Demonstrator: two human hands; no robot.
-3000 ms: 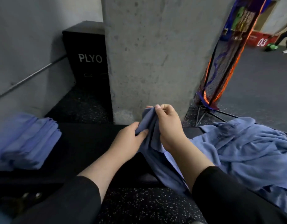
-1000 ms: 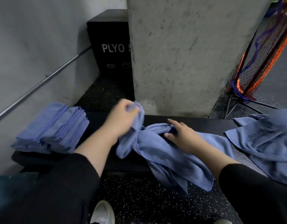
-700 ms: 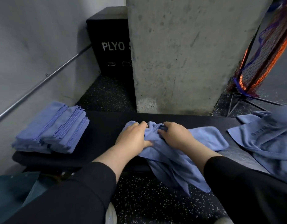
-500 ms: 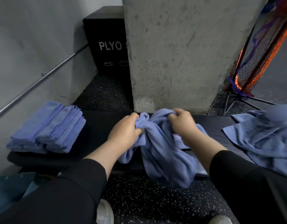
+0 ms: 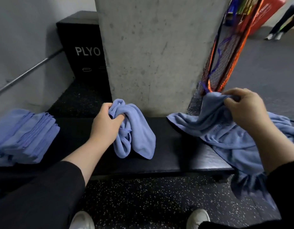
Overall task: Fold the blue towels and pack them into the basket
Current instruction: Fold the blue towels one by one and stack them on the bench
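Both hands gripped blue towels over the black padded bench point(image 5: 167, 162).

Nearest the camera, two white shoes point(image 5: 82, 220) stood on the speckled floor in front of the bench. On the bench, the left hand point(image 5: 105, 126) had its fingers curled tight round a bunched towel point(image 5: 134, 136) at the middle. The right hand point(image 5: 245, 109) pinched and lifted an edge of the loose towel heap point(image 5: 234, 141) at the bench's right end. A folded towel stack point(image 5: 25, 136) lay at its left end. Behind the bench rose a concrete pillar point(image 5: 156, 47), and beside it stood a black box point(image 5: 81, 47) lettered "PLYO".
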